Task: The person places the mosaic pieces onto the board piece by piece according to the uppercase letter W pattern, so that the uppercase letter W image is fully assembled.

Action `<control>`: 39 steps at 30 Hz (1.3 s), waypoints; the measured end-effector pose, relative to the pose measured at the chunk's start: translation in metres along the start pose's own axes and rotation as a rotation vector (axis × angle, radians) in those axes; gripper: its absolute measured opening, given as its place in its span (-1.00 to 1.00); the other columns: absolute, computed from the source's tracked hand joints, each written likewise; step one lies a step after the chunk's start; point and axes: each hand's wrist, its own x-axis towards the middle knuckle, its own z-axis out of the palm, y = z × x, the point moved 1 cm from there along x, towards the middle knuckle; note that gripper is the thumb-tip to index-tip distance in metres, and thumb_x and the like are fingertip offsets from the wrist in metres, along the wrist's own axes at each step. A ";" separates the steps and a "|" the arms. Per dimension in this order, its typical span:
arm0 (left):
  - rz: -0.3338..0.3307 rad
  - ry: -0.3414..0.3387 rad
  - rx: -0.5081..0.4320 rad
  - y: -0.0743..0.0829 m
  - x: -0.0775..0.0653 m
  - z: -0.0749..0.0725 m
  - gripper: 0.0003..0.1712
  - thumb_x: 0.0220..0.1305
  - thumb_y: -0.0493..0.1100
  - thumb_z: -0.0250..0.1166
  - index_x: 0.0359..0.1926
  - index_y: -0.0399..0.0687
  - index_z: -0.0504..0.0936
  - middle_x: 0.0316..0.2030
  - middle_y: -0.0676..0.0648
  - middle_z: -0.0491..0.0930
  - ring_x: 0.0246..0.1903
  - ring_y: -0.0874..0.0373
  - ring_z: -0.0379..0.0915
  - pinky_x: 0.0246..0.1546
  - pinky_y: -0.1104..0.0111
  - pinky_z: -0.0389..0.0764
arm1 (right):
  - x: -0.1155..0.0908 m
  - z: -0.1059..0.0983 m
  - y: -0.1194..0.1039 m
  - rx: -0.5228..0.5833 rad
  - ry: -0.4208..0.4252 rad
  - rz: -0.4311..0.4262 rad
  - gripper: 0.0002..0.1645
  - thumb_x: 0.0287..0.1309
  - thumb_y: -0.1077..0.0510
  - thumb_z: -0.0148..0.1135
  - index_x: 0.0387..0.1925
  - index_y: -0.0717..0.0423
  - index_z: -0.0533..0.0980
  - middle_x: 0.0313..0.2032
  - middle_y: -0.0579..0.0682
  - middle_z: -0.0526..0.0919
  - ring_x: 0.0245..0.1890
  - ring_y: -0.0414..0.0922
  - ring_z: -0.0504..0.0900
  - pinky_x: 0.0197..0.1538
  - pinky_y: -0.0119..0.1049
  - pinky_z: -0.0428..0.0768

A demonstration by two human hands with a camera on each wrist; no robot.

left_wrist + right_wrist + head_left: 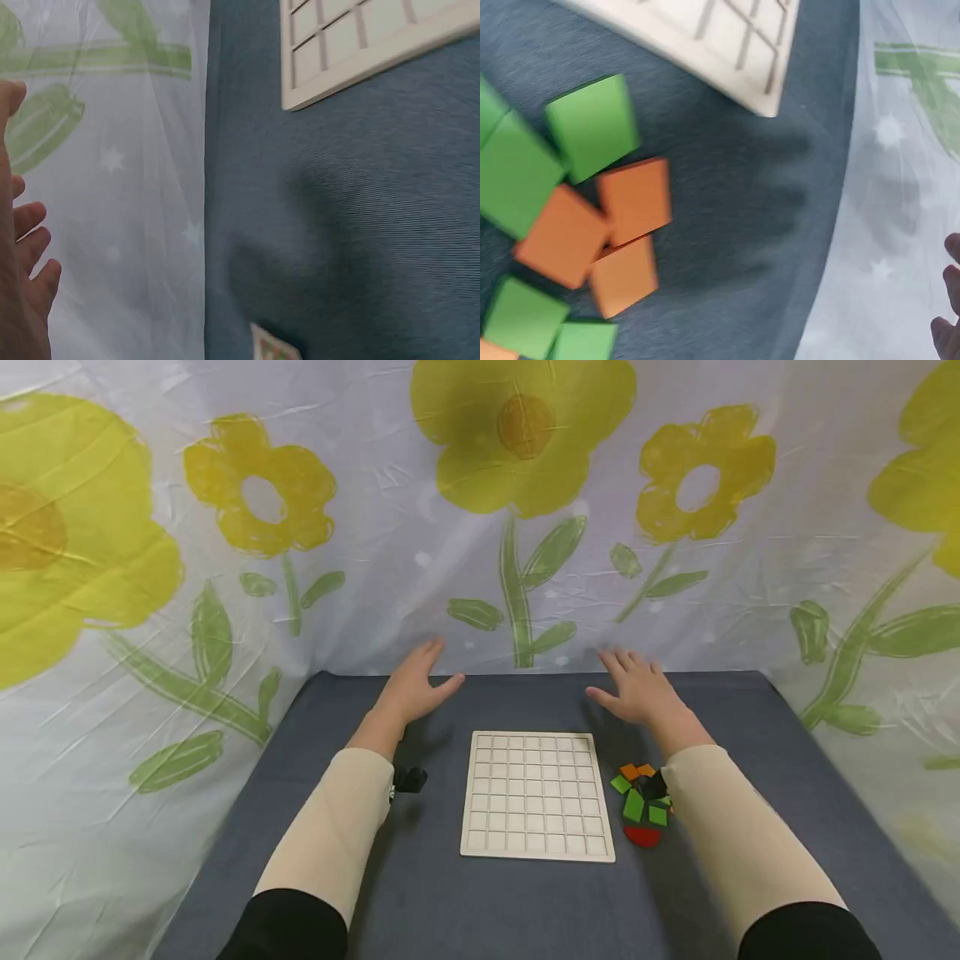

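A pale wooden grid board [537,797] with square recesses lies on the dark cloth-covered table. My left hand [417,687] is held beyond its far left corner, fingers spread and holding nothing. On the other side, my right hand [636,688] hovers past the far right corner, likewise spread and without a thing in it. Beside the board, under the right forearm, lies a pile of small blocks: green blocks [594,127], orange blocks [634,200] and a red half-round piece [642,837]. The right sleeve and wrist camera cover part of the pile.
A white curtain [375,568] with yellow flowers hangs behind the table [555,910] and along both sides. At the bottom of the left wrist view a small printed piece [273,346] shows; most of it is cut off. Small black wrist cameras [409,779] sit at the cuffs.
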 end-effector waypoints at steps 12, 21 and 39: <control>0.155 -0.149 -0.146 -0.004 -0.068 0.046 0.06 0.33 0.37 0.29 0.66 0.17 0.03 0.61 -0.05 0.00 0.57 -0.05 -0.10 0.41 -0.20 0.13 | -0.053 0.037 0.005 0.149 0.024 -0.103 -0.01 0.48 -0.37 0.00 0.64 0.10 0.01 0.58 0.31 -0.03 0.53 0.30 0.02 0.44 0.39 -0.12; 0.221 -0.233 -0.167 -0.006 -0.102 0.073 0.07 0.26 0.32 0.38 0.62 0.01 0.17 0.59 -0.05 0.07 0.54 -0.05 0.00 0.38 -0.13 0.23 | -0.088 0.056 0.006 0.249 0.006 -0.113 -0.02 0.47 -0.38 0.00 0.61 0.13 0.10 0.56 0.31 0.04 0.47 0.34 0.18 0.41 0.41 -0.04; 0.302 -0.231 -0.099 -0.024 -0.121 0.096 0.07 0.21 0.38 0.38 0.58 -0.03 0.27 0.54 -0.09 0.18 0.53 -0.15 0.01 0.39 -0.20 0.15 | -0.120 0.055 0.024 0.281 0.040 -0.098 -0.19 0.54 -0.16 0.08 0.58 0.17 0.16 0.52 0.31 0.17 0.46 0.31 0.22 0.39 0.40 0.06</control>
